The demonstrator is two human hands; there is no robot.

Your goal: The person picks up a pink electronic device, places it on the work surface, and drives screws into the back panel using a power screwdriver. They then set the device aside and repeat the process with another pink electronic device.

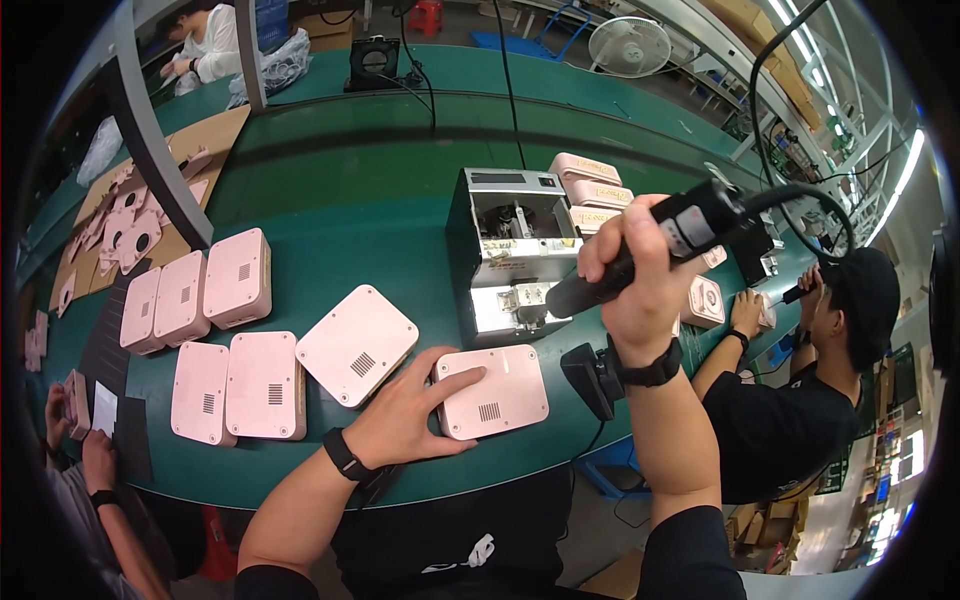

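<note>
A pink plastic case [512, 390] lies flat on the green bench in front of me, its vented side with corner screw holes facing up. My left hand [405, 410] grips its left end, thumb along the near edge and index finger stretched over the top. My right hand [640, 285] is closed around a black corded electric screwdriver [690, 228], held tilted with its nose pointing down and left. That nose is beside the metal front block of a screw feeder [515, 240]; I cannot tell whether they touch. A black device is strapped to my right wrist.
Several pink cases [265, 385] lie to the left; more pink parts [598, 193] are stacked behind the feeder. Pink panels [130, 230] rest on cardboard at far left. A co-worker in black [800, 390] works at right, another person's hands [85, 430] at lower left. A grey post [160, 140] rises at left.
</note>
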